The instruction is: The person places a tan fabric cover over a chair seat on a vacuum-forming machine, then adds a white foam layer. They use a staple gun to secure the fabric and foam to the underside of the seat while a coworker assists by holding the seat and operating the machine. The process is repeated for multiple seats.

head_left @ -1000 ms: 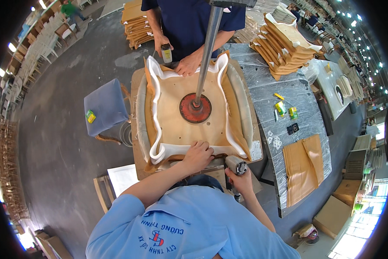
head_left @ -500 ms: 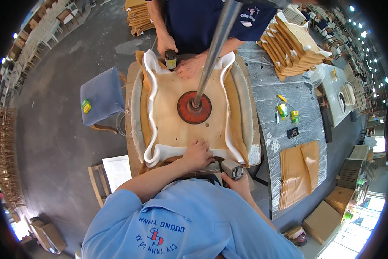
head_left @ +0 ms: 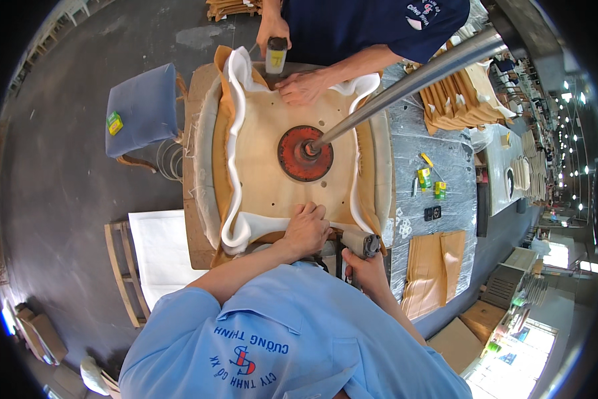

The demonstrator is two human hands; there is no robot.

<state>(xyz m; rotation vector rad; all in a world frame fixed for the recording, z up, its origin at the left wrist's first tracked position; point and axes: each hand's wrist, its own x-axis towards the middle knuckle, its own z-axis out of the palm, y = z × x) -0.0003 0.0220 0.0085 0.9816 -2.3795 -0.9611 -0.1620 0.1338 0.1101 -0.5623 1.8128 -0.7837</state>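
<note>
A pale wooden seat board lies in front of me, ringed by white foam and a tan cover standing up around its edges. My left hand is closed at the board's near edge, its curled fingers gripping the cover there, though the fingertips are partly hidden. In my right hand is a grey staple gun, its nose beside the near right corner. A red disc on a metal rod presses on the board's middle.
Across from me a co-worker's hand holds another staple gun; their other hand rests at the far edge. Left stands a blue padded chair. On the right, a plastic-covered table bears small boxes and folded tan covers.
My view has shifted and tilted. The co-worker's staple gun has drawn back from the board's far edge. My left fingers are more curled; my right hand still holds its staple gun near the corner.
</note>
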